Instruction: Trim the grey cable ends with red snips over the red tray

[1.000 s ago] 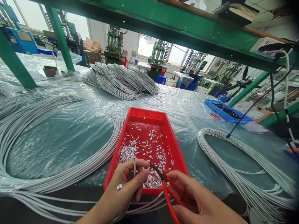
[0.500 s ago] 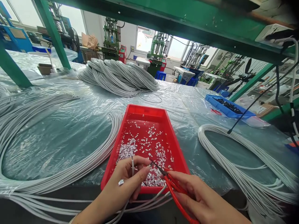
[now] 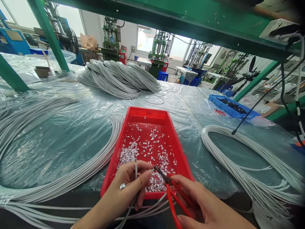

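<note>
My left hand (image 3: 130, 183) is closed, thumb and forefinger pinching the end of a thin grey cable (image 3: 136, 170). A second cable length stands up between its fingers. A scrap of silver foil (image 3: 122, 186) clings to the back of this hand. My right hand (image 3: 200, 202) grips red-handled scissors (image 3: 172, 198), their dark narrow blades touching or very near the pinched cable end. Both hands are over the near end of a red tray (image 3: 176, 143), where many foil scraps (image 3: 130, 152) lie scattered.
Coiled grey cables lie left (image 3: 95, 162), right (image 3: 221, 152) and in a large heap (image 3: 119, 78) behind. A blue tray (image 3: 234, 108) of black parts sits at the right. A green frame (image 3: 190, 22) crosses overhead, with a dark thin rod (image 3: 247, 116) slanting down.
The scissors' red handles have spread wider apart, and the blade tips part slightly near the cable end. My left hand keeps its pinch. The whole view has shifted a little.
</note>
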Action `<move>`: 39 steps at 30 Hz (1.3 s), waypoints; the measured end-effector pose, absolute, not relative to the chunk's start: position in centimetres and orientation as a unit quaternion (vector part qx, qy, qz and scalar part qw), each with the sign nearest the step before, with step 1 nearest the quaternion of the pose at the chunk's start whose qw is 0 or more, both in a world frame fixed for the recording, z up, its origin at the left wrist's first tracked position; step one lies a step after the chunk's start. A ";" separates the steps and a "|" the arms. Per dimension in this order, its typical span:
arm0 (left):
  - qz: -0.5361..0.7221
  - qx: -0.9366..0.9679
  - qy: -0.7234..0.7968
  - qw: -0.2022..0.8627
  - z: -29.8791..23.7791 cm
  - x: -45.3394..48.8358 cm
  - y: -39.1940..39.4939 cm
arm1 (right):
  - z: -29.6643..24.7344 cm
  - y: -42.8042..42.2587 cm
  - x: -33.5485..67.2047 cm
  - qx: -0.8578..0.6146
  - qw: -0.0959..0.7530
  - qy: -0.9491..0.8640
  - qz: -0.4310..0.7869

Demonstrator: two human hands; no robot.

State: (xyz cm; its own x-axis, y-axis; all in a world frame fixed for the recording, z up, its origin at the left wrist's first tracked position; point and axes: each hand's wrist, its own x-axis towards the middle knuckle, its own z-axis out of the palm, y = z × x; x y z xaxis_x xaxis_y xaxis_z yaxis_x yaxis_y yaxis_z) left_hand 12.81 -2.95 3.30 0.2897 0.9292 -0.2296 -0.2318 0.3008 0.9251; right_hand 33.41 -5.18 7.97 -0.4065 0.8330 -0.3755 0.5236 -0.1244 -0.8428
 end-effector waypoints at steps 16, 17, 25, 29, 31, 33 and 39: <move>0.409 0.447 0.447 0.659 3.2 12.6 -3.3 | 7.8 -5.0 33.8 -0.527 0.117 -0.685 0.489; 0.408 0.447 0.444 0.661 3.2 12.6 -3.2 | 7.7 -5.0 33.6 -0.526 0.135 -0.675 0.499; 0.417 0.417 0.416 0.693 2.9 12.5 -2.9 | 8.3 -5.2 33.1 -0.555 0.213 -0.584 0.553; 0.420 0.419 0.416 0.689 2.9 12.5 -2.7 | 7.8 -5.3 33.9 -0.564 0.167 -0.618 0.521; 0.422 0.424 0.418 0.684 3.2 12.8 -2.7 | 7.6 -5.2 33.5 -0.554 0.222 -0.623 0.506; 0.415 0.440 0.416 0.679 3.4 13.1 -2.7 | 7.3 -5.0 32.5 -0.548 0.284 -0.636 0.462; 0.445 0.471 0.411 0.641 2.4 13.2 -3.1 | 5.7 -4.7 26.8 -0.427 0.346 -0.789 0.275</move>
State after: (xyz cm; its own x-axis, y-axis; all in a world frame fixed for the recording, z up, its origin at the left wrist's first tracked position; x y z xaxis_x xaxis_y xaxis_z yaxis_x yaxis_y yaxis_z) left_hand 13.22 -3.13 2.44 0.2655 0.9580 -0.1081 -0.1840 0.1604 0.9697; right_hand 26.79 -4.74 5.72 -0.3965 0.8640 0.3104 0.4830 0.4838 -0.7298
